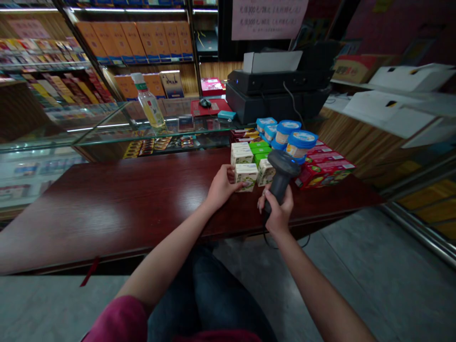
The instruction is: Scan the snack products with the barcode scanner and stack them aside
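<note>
- Head view, just right of center: the left hand (223, 187) has its grip pinching a small pale box (247, 176), thumb across the front, fingers at its left side. Box looks upright at the near edge of the bunch; can't tell if it's fully resting on the counter (142, 204).
- Right beside it, the right hand (280, 211) has its grip wrapped around the handle of a handheld scanner (282, 172). Head's up top with a small blue light, cord (264, 231) dangling below.
- Why hold the box like that? My guess: a low side pinch leaves the top uncovered. The scanner's pistol shape pretty much forces that fist hold.
- Stuff seems bunched by kind, probably so it's easy to tell apart: other pale boxes (241, 153) and green packs (260, 148) around center, blue-lidded tubs (302, 139) behind, red cartons (331, 166) at right.
- Materials: boxes look like crisp printed cardboard, square-edged. Tubs are round, plastic-looking. Scanner's matte dark plastic. Counter's glossy reddish-brown with faint wood grain.
- Upper left: clear bottle (149, 107) with yellowish liquid, standing on a glass display case (110, 127).
</note>
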Tool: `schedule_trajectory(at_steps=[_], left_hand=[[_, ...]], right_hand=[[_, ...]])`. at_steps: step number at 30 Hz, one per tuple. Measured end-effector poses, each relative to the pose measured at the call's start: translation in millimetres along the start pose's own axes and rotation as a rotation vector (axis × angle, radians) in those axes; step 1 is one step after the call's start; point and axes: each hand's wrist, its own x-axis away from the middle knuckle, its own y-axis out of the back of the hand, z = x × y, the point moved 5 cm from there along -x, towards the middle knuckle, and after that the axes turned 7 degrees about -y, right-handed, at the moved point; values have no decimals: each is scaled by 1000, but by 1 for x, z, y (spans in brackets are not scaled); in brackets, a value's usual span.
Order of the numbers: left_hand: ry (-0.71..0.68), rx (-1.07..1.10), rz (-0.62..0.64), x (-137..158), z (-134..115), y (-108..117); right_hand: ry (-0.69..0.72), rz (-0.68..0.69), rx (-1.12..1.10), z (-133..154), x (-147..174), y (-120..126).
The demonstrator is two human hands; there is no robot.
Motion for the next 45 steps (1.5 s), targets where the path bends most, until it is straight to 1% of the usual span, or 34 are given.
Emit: schedule_trajectory(at_steps=[2, 7, 9, 11, 15, 17, 19, 21, 24, 29, 30, 32, 35, 37, 38, 40, 41, 43, 45], left_hand=[[23, -63, -45, -5, 0, -7], [46, -393, -133, -9, -8, -17], [65, -464, -148, -8, -10, -17], [56, -479, -164, -5, -10, -15], [-37, -357, -207, 3, -10, 0], [-99, -337, -228, 8, -12, 10], [-190, -393, -227, 12, -17, 16], [-292, -482, -197, 14, -26, 16], [-405, -593, -115, 14, -42, 5], [-512, -663, 124, 0, -73, -39], [-517, -662, 142, -5, -79, -47], [-514, -659, 138, -17, -88, -60], [-508, -671, 137, -30, -94, -74], [-511, -657, 158, -31, -93, -79], [-507, -627, 167, -28, -91, -80], [-461, -511, 174, -17, -86, -74], [-415, -423, 166, -10, -82, -67], [-301, -202, 127, 4, -72, -44], [-206, 26, 92, 15, -61, -12]], right_hand=[[21, 3, 4, 0, 1, 1], [47, 28, 21, -1, 2, 3], [40, 36, 27, -2, 2, 3], [32, 38, 41, -2, 2, 3], [31, 43, 69, -2, 2, 2], [36, 49, 69, -2, 2, 1], [41, 50, 70, -2, 2, 1], [56, 33, 80, -1, 3, 1], [112, -49, 91, 2, 5, 4], [212, -197, 81, 4, 10, 11], [227, -220, 82, 5, 10, 12], [243, -263, 100, 5, 10, 13], [200, -319, 107, 3, 9, 15], [168, -374, 67, 2, 10, 17], [175, -411, 49, 3, 13, 20], [261, -479, 62, 7, 19, 26], [330, -493, 96, 11, 24, 28], [464, -469, 187, 20, 32, 30], [514, -408, 252, 26, 37, 27]])
